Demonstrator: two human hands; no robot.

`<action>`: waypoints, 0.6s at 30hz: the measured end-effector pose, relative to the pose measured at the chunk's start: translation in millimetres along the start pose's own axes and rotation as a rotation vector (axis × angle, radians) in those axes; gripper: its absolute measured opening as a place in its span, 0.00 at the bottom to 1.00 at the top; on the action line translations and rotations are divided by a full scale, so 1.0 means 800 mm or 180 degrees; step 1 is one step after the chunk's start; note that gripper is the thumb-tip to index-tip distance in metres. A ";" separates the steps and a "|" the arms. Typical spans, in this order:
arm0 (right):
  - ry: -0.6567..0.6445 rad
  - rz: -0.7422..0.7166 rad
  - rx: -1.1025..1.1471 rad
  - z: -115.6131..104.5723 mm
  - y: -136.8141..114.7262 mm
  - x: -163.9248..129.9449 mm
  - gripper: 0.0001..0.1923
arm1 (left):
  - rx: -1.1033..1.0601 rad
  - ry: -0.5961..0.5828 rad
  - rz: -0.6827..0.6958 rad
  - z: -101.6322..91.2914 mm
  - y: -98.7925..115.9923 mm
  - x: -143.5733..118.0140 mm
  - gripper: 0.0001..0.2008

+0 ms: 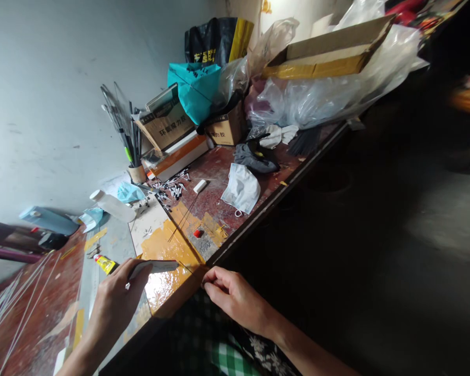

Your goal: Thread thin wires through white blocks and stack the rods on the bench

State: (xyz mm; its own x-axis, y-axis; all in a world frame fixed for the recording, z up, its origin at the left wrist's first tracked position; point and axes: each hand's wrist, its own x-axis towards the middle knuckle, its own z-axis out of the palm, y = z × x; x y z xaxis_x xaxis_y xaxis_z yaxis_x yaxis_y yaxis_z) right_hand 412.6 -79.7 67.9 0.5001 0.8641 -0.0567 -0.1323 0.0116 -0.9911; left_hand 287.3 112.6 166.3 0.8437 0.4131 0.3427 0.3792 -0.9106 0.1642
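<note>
My left hand (119,290) is closed around a flat, grey, blade-like tool (161,267), which extends to the right over a tape-covered board (168,282) with a shiny surface. Just past the tool's tip runs a thin dark rod (186,267), slanting down towards my right hand (237,300). The fingers of that hand are pinched together at the board's front corner, with the rod's near end apparently between them. Beyond my left knuckles lies a small yellow tube (105,263). A red cap (198,233) rests further back on the tape.
Thin white rods (19,295) lie at left. Behind the board are a clear bottle (113,205), black-and-white small pieces (176,189), a white block (200,186) and a face mask (242,189). Cardboard boxes (168,128) and plastic bags (309,102) crowd the back. The table edge (266,201) runs diagonally.
</note>
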 end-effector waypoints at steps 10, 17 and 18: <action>-0.0041 0.0040 0.0089 0.000 -0.002 0.002 0.07 | -0.0001 -0.0043 -0.0147 0.000 -0.004 0.000 0.11; 0.0044 -0.0119 -0.0343 -0.005 0.000 0.001 0.08 | -0.0399 -0.0195 -0.0647 0.002 -0.008 0.000 0.13; 0.0089 -0.0147 -0.0473 -0.006 0.000 0.002 0.08 | -0.0609 -0.0241 -0.0774 0.002 -0.010 0.000 0.13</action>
State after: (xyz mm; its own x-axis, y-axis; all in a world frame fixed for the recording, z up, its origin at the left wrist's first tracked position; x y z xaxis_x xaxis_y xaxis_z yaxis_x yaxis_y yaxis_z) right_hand 417.6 -81.0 66.9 0.5265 0.8501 -0.0120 0.0183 -0.0254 -0.9995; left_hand 284.7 120.0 163.3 0.7658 0.6101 0.2033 0.5009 -0.7642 0.4063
